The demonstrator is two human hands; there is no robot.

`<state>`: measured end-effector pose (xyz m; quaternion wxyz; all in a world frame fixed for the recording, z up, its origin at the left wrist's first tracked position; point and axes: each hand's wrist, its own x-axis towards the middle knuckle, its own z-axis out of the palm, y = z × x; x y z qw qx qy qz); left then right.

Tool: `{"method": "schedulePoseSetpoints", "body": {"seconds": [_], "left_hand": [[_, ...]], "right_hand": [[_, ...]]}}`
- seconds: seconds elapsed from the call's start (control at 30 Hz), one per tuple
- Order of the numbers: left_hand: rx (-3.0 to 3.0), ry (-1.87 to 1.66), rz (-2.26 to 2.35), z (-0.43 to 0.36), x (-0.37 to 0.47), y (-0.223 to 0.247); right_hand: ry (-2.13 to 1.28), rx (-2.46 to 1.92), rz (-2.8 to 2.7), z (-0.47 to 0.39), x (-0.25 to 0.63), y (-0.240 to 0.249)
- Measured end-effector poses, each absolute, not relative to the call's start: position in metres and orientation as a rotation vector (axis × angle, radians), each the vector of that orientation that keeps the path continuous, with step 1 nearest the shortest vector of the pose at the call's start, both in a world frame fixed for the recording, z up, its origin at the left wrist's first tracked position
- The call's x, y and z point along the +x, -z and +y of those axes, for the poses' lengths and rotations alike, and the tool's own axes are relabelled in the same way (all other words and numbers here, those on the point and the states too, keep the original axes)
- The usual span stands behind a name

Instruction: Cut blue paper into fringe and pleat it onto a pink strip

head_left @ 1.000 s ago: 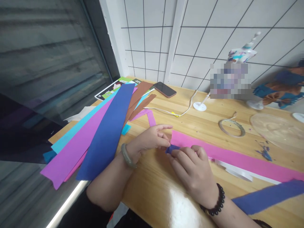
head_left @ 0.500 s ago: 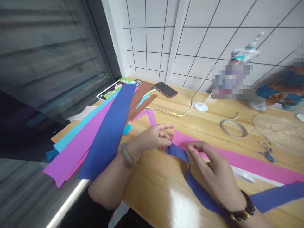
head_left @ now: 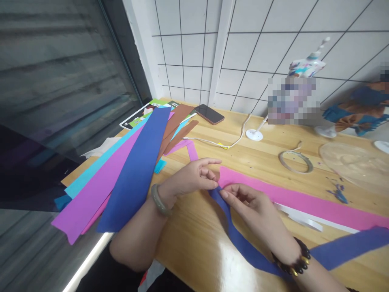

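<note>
My left hand (head_left: 204, 174), with a jade-coloured bangle at the wrist, pinches the end of a long blue crepe paper strip (head_left: 243, 247). Just beside it, the thumb and fingertips of my right hand (head_left: 246, 200) are closed on the same strip's edge. From there the strip curves down toward me, passes under my right forearm and comes out at the right. Behind my hands lies a wide pink paper strip (head_left: 291, 200). A white strip with a curled end (head_left: 306, 221) lies along its near edge.
Coloured paper sheets (head_left: 133, 174) fan out at the left over the table edge. Farther back are a phone (head_left: 209, 114), a white cable (head_left: 234, 144), a mannequin stand (head_left: 254, 134), a roll of tape (head_left: 296, 161), a translucent disc (head_left: 352, 164) and blue scraps (head_left: 340, 194).
My right hand has moved left to the strip's end, close to my left fingers, and now pinches its edge. The blue strip hangs in a smoother curve. The view has shifted slightly.
</note>
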<state>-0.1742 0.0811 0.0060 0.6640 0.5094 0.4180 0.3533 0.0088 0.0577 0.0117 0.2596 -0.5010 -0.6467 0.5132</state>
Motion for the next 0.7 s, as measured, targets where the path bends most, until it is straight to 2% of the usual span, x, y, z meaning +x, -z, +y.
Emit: {"method": "schedulePoseSetpoints", "body": {"seconds": [0.7], "left_hand": [[1.095,-0.808,0.959,0.0808,-0.1737,-0.0114]], "right_hand": [[-1.340,-1.352,-1.665,0.0588,0.0091,-0.0075]]}}
